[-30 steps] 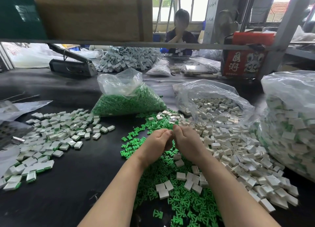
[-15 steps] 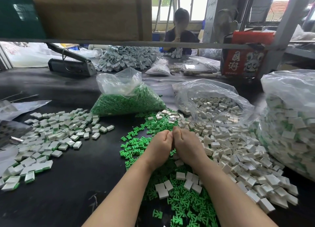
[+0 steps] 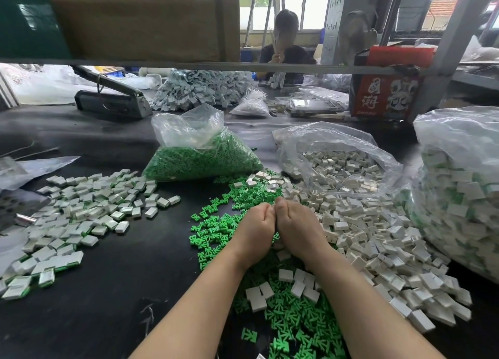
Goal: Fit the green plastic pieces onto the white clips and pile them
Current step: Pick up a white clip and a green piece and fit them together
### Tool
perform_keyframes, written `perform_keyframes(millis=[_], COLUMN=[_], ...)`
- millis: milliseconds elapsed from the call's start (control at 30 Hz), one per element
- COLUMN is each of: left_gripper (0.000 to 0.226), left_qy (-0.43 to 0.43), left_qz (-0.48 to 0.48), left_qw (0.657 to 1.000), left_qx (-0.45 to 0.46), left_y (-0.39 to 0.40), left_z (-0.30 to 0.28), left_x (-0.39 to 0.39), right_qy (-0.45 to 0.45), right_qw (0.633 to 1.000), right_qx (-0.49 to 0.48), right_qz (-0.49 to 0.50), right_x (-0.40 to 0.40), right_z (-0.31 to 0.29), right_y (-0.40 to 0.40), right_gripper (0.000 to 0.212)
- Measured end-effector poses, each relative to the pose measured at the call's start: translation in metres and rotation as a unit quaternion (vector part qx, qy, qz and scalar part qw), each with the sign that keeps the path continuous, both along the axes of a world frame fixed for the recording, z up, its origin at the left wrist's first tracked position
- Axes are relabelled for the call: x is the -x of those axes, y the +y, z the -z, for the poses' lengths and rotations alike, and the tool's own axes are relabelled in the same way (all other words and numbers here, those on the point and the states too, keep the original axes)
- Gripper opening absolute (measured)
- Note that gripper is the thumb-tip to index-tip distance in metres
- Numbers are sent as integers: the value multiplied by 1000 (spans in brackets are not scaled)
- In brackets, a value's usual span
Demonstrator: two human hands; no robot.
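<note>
Fingers of both hands are curled inward and hidden behind the knuckles; the left hand (image 3: 255,227) and right hand (image 3: 299,227) press together thumb to thumb, so whether they pinch a piece or a clip between them I cannot tell. They sit low over the loose green pieces (image 3: 216,223) on the black table (image 3: 129,291), with loose white clips (image 3: 364,231) just to the right and the finished pile (image 3: 81,213) well apart on the left. A bag of green pieces (image 3: 199,159) and a bag of clips (image 3: 343,167) lie beyond. Likely a press-fit is under way. Risk, as I judge it: a piece pushed in askew could jam or snap out of the grip and vanish among the loose ones; a sweeping forearm could also drag clips into the green heap, where some are already mixed. Against the earlier frames, the hands have closed from a slight gap to full contact and sunk a little toward the table, and the piles look unchanged.
</note>
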State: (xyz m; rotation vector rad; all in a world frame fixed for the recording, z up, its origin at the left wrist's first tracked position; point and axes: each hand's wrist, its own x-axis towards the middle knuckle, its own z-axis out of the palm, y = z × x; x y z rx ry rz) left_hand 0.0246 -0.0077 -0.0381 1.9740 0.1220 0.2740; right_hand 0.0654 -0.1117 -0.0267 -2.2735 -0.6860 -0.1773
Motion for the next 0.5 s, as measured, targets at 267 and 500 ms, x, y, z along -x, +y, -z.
perform_keyframes(millis=[267, 500], left_gripper=[31, 31], left_qy=[-3, -7], left_qz=[26, 53], left_qw=[996, 988], left_qx=[84, 142], left_y=[8, 15], left_z=[-1, -2], left_x=[1, 3], right_qy=[57, 195], right_qw=[997, 967], right_qx=[-21, -126], right_qz=[-42, -102], right_x=[-3, -6], right_z=[-3, -11], right_y=[-2, -12], right_gripper=[39, 35])
